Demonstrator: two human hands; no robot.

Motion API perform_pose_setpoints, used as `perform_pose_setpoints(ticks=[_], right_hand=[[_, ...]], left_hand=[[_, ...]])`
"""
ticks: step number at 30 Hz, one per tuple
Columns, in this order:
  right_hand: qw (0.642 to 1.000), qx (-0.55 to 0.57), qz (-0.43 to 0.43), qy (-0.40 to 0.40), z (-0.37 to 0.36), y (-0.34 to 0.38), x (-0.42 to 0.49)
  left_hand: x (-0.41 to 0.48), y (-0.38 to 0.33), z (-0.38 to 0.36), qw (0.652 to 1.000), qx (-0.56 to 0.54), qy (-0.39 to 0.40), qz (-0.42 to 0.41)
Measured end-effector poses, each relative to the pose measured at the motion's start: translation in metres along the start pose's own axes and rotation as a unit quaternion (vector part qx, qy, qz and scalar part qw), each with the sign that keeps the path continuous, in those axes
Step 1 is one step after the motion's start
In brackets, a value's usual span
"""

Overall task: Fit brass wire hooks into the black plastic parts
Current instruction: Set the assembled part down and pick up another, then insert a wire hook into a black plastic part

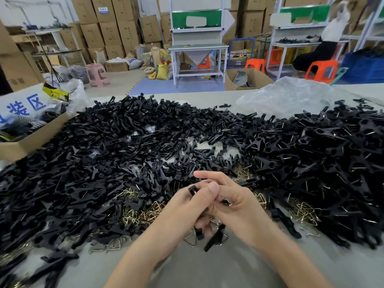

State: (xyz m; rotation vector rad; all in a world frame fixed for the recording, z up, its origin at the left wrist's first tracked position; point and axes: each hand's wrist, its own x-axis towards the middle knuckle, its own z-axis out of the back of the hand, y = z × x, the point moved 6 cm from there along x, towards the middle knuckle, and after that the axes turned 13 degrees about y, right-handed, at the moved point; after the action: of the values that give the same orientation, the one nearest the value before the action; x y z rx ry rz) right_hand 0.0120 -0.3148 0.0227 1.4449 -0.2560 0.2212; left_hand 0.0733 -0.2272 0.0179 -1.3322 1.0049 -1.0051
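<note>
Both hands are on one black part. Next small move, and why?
Probably press the brass wire hook fully home. The left hand grips a black plastic part; the right hand lies against it, with the hook glinting under its fingers. Whether the hook is already seated is hidden.

Bright, even light from above; shadows on the counter [197, 271] are faint, pooling under your forearms [145, 256] at 6 o'clock. The clear plastic bag [286, 96] at 1 o'clock shows pale glare, and brass wire hooks [145, 215] glint among the black parts [104, 152]. Shelving [274, 21] at 12 to 2 o'clock bows with lens distortion. Edges at 4 and 8 o'clock smear; your fingers [207, 175] look slightly soft.
</note>
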Motion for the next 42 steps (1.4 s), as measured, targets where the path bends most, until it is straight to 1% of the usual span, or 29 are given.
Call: perform_pose_setpoints(ticks=[1,3,5,9,12,16,18,20,22,23,24,25,26,27,28,29,30,31,33,35,36,37,39,42], right_hand=[[1.0,0.004,-0.001,-0.002,0.001,0.0,0.0],[0.999,-0.036,-0.008,-0.01,0.004,-0.003,-0.001],[0.998,-0.057,-0.011,-0.001,0.005,-0.006,0.001],[0.998,-0.067,-0.006,0.014,0.004,-0.007,0.002],[0.999,-0.035,-0.01,0.014,0.003,-0.007,0.002],[1.0,-0.023,-0.018,0.009,0.005,-0.005,0.001],[0.998,-0.047,-0.028,0.013,0.006,-0.005,0.0],[0.996,-0.08,-0.034,-0.004,0.01,-0.004,-0.001],[0.993,-0.098,-0.022,-0.057,0.022,0.003,0.0],[0.99,-0.094,-0.007,-0.104,0.034,0.009,-0.001],[0.984,-0.065,0.012,-0.166,0.05,0.015,-0.005],[0.972,-0.006,0.034,-0.234,0.07,0.018,-0.012],[0.952,0.075,0.052,-0.294,0.089,0.018,-0.021],[0.93,0.147,0.061,-0.332,0.104,0.016,-0.029],[0.913,0.197,0.059,-0.351,0.114,0.013,-0.034],[0.907,0.224,0.048,-0.354,0.118,0.01,-0.037],[0.909,0.235,0.035,-0.343,0.117,0.006,-0.036],[0.917,0.232,0.021,-0.323,0.112,0.003,-0.033],[0.946,0.183,-0.01,-0.269,0.094,0.0,-0.023],[0.969,0.101,-0.04,-0.221,0.075,-0.001,-0.015],[0.974,0.069,-0.047,-0.209,0.069,-0.004,-0.013],[0.976,0.043,-0.05,-0.206,0.066,-0.007,-0.011],[0.978,-0.01,-0.052,-0.202,0.059,-0.011,-0.009],[0.976,-0.101,-0.06,-0.186,0.047,-0.017,-0.006]], left_hand=[[0.0,0.0,0.003,1.0,0.004,-0.027,-0.003],[0.0,0.001,0.007,0.998,-0.005,-0.069,-0.007],[-0.001,0.001,0.009,0.996,-0.013,-0.09,-0.004],[-0.001,0.001,0.007,0.996,-0.036,-0.077,-0.015],[-0.001,0.0,0.006,0.996,-0.04,-0.07,-0.024],[0.0,0.002,0.005,0.997,-0.022,-0.072,-0.025],[0.001,0.002,0.004,0.998,-0.006,-0.055,-0.017],[0.002,0.002,0.003,0.999,0.006,-0.036,-0.018],[0.003,0.003,0.003,0.999,-0.018,-0.027,-0.024],[0.003,0.002,0.004,0.999,-0.038,-0.025,-0.03],[0.003,0.001,0.004,0.998,-0.053,-0.022,-0.034],[0.003,0.0,0.002,0.998,-0.056,-0.022,-0.037],[0.001,-0.002,0.001,0.998,-0.043,-0.024,-0.04],[0.0,-0.004,0.0,0.999,-0.013,-0.031,-0.042],[-0.001,-0.005,-0.001,0.998,0.034,-0.042,-0.045],[-0.002,-0.006,-0.004,0.993,0.095,-0.05,-0.05],[-0.003,-0.008,-0.009,0.982,0.171,-0.05,-0.059],[-0.004,-0.008,-0.016,0.961,0.264,-0.041,-0.066],[-0.002,-0.003,-0.033,0.888,0.454,-0.008,-0.07],[0.003,0.012,-0.041,0.811,0.583,0.007,-0.051],[0.005,0.019,-0.04,0.778,0.628,0.003,-0.03],[0.007,0.023,-0.035,0.753,0.658,-0.009,0.0],[0.01,0.024,-0.018,0.722,0.688,-0.062,0.046],[0.008,0.017,0.017,0.688,0.699,-0.159,0.108]])
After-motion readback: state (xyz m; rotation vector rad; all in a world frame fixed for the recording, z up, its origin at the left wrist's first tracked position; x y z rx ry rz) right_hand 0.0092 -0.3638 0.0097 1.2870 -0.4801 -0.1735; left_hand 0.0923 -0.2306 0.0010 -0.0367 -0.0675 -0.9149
